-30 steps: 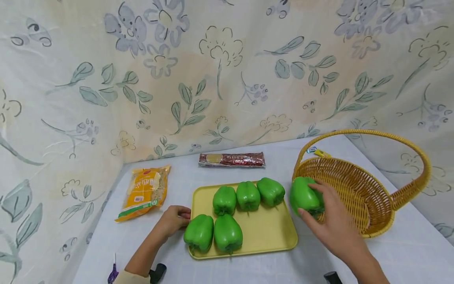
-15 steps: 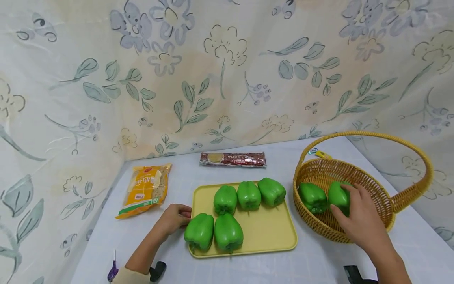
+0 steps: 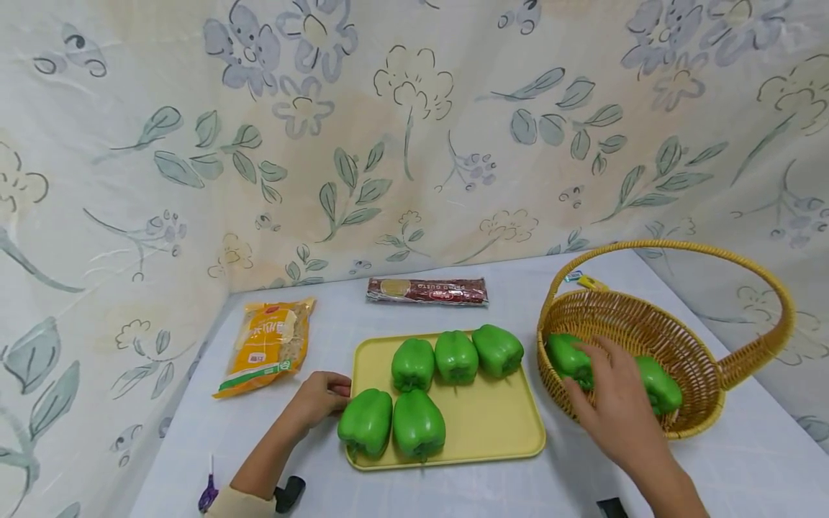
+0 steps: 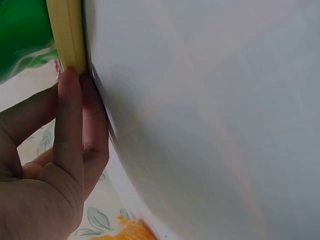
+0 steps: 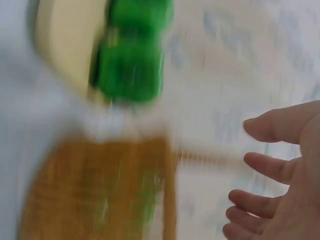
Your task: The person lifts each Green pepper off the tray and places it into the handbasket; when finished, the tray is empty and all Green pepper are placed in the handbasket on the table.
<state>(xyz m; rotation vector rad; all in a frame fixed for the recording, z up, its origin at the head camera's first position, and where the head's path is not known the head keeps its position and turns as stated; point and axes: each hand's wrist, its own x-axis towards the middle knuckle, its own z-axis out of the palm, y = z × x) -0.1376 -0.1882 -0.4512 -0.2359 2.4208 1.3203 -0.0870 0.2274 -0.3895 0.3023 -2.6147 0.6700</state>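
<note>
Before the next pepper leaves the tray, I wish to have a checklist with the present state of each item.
1. Right hand empty: ok, it is open and holds nothing.
2. Right hand at the tray: not ok, it is above the basket.
3. Tray steadied: ok, the left hand holds its rim.
4. Green peppers on the tray: ok, five lie there.
5. Peppers inside the basket undamaged: cannot tell, the right hand partly covers both.

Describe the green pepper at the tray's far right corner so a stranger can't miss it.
On the white tabletop, left of the wicker basket, sits a yellow tray. At its far right corner lies a green pepper. Of the tray's five peppers, it is nearest the basket.
</note>
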